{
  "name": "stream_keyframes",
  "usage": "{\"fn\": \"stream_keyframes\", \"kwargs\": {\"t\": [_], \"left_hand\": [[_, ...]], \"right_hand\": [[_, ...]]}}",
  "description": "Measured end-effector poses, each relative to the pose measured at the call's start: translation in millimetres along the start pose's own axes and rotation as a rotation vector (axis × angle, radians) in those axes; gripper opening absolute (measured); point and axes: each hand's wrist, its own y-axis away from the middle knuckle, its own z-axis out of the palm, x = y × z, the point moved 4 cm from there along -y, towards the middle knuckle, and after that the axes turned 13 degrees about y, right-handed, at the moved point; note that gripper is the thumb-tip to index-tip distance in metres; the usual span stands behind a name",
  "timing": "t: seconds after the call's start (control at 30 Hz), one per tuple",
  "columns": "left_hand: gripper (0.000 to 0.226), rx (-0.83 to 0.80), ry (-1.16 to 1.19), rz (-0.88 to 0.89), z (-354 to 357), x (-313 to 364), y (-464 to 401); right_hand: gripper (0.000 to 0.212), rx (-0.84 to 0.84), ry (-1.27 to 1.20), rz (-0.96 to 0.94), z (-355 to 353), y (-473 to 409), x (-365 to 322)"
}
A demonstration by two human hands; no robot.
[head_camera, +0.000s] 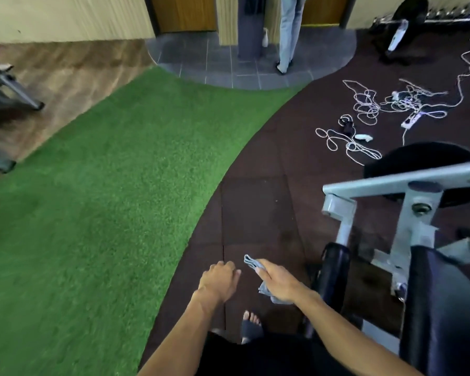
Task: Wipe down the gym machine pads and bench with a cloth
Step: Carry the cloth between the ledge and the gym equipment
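Here we are beside the machine, and the right hand (278, 284) carries the grey cloth (258, 275) out over the dark rubber floor (255, 213), not yet on any padding. The fingers (263, 268) lie fairly straight and close together on top of the cloth, folded end poking out ahead of them and a loose bunch hanging below the palm; the thumb is hidden, so the pinch underneath is my guess. The left hand (220, 278) hovers just beside it, fingers curled loosely inward, holding nothing, apart from the cloth. Nearest target looks like the black roller pad (333, 270), just to the right of the cloth hand, with the long black bench pad (445, 308) further right at the frame's lower right corner, behind the pale metal frame (402, 183). To do this well, I'd say flatten the cloth across the palm first, perhaps with the free hand's help, then wrap it round the roller and sweep along its length, before long overlapping strokes down the bench, edges and seams included
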Motion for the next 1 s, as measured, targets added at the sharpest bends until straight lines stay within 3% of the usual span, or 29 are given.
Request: {"fn": "stream_keyframes", "kwargs": {"t": [0.3, 0.63, 1.0], "left_hand": [[0.040, -0.039, 0.013, 0.026, -161, 39, -232], [0.039, -0.010, -0.042, 0.062, -404, 82, -494], [0.040, 0.041, 0.038, 0.020, -596, 130, -792]], "right_hand": [[0.039, 0.027, -0.021, 0.012, -188, -209, -26], [0.035, 0.142, -0.052, -0.008, -427, -446, -94], [0.039, 0.099, -0.014, -0.073, -668, -727, -121]]}}
